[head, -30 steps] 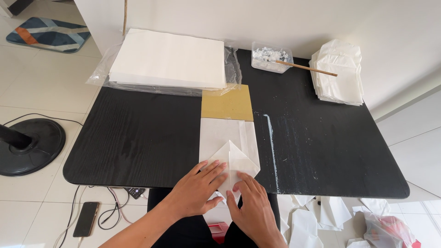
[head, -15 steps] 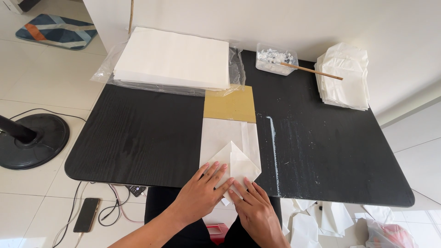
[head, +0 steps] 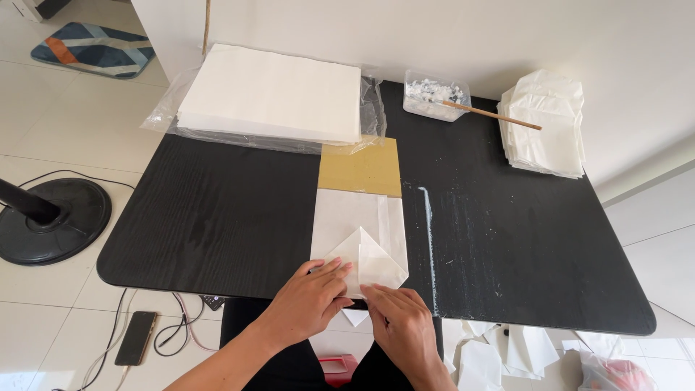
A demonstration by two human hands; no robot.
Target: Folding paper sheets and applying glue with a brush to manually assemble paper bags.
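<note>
A white sheet of paper (head: 346, 217) lies on the black table (head: 217, 210) near its front edge, its lower corners folded up into a triangular flap (head: 369, 257). My left hand (head: 313, 297) presses flat on the left side of the fold. Beside it, my right hand (head: 402, 329) presses the bottom edge of the paper at the table's front. A tan cardboard strip (head: 362, 166) lies under the far end of the sheet.
A thick stack of white paper (head: 271, 94) in clear plastic wrap sits at the back left. A clear tub (head: 434, 95) with a wooden stick (head: 492, 114) and a pile of folded white papers (head: 546, 127) are at the back right. A phone (head: 135, 337) and fan base (head: 54, 221) are on the floor.
Both hands have slid slightly toward me along the folded paper's lower edge. The view has shifted a little; the paper stays in place.
</note>
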